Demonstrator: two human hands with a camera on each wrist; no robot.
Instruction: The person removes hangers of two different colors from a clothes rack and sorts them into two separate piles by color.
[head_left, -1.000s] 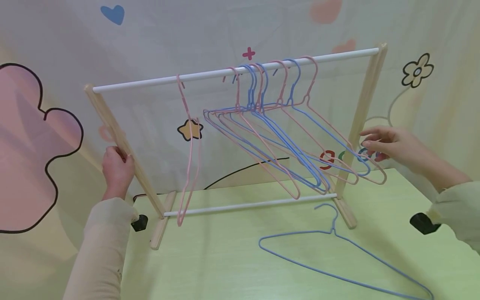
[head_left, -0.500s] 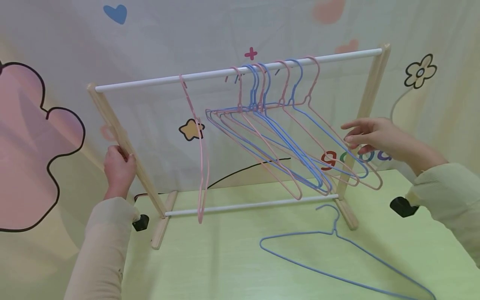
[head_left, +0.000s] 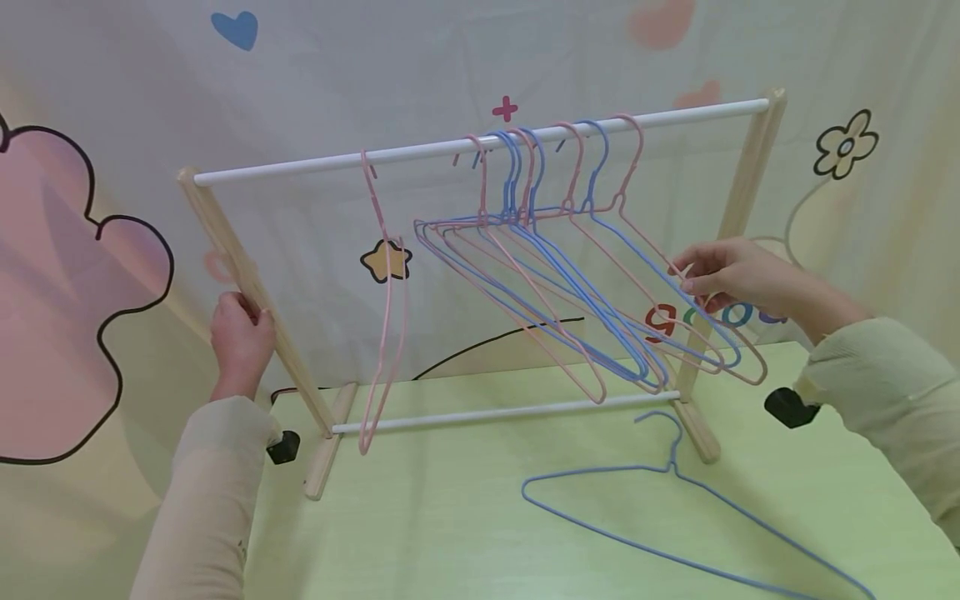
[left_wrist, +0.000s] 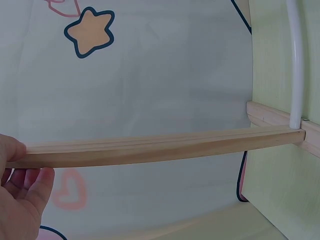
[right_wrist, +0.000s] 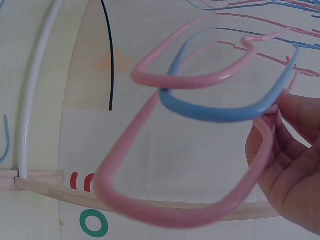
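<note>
Currently, the left upright [head_left: 225, 242] of the rack [head_left: 320, 475] is grasped by the left hand [head_left: 242, 342]; in the left wrist view the wooden strip is seen between the thumb on one side and the fingers on the other. The right hand [head_left: 757, 275] is held with bent fingers at the sloping wire of the rightmost pink hanger [right_wrist: 165, 217]; whether that wire is actually pinched between thumb and forefinger cannot be told. The neighbouring blue hanger [right_wrist: 215, 111] is seen just beside the right thumb tip, and another pink hanger [right_wrist: 180, 81] is seen just beyond it in the right wrist view.

All three are hung by their hooks from the white top rail [head_left: 300, 165], towards the right upright [head_left: 741, 192], with more pink and blue hangers crowded together near the middle. Well apart from these, a lone pink hanger [head_left: 378, 205] is hung on the left part of the rail and is seen almost edge-on, its lower end in front of the white lower bar [head_left: 465, 416]. A loose blue hanger [head_left: 600, 470] is laid flat on the pale green table [head_left: 412, 533], partly cut off by the lower frame edge.
</note>
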